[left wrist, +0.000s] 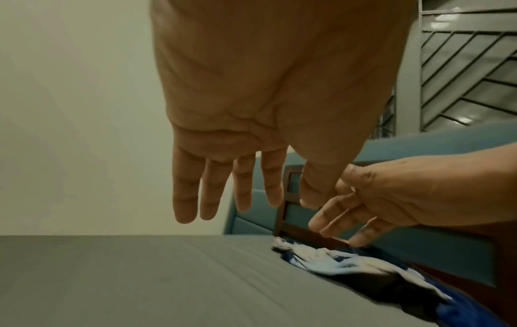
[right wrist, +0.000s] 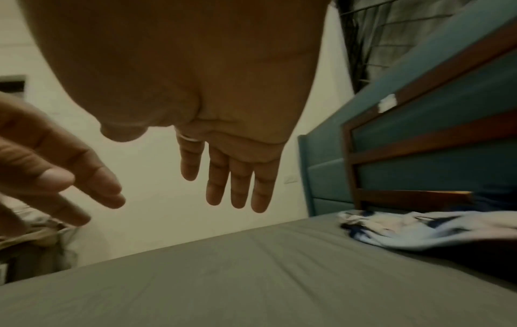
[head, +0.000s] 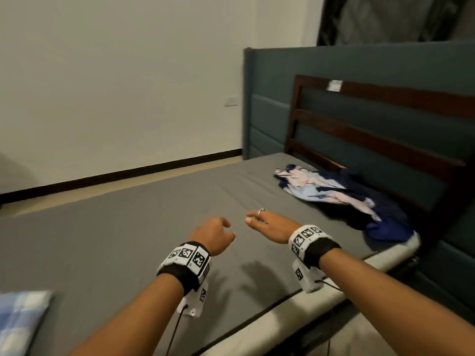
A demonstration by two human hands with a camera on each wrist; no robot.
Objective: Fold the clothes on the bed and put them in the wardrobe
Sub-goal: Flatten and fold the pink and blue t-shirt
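A crumpled heap of clothes [head: 341,199], pale blue, white and navy, lies at the far right of the grey bed [head: 144,227] against the headboard; it shows too in the left wrist view [left wrist: 363,270] and the right wrist view [right wrist: 419,232]. My left hand [head: 216,235] hovers over the mattress with fingers straight and spread [left wrist: 226,192], holding nothing. My right hand [head: 267,224], with a ring on one finger, hangs beside it, fingers straight [right wrist: 232,181] and empty. Both hands are well short of the heap, to its left and nearer me.
A teal padded headboard [head: 385,104] with dark wooden rails [head: 380,140] stands behind the clothes. A blue checked cloth or pillow [head: 20,319] lies at the near left corner. A pale wall [head: 115,73] and a strip of floor [head: 102,191] run beyond the bed.
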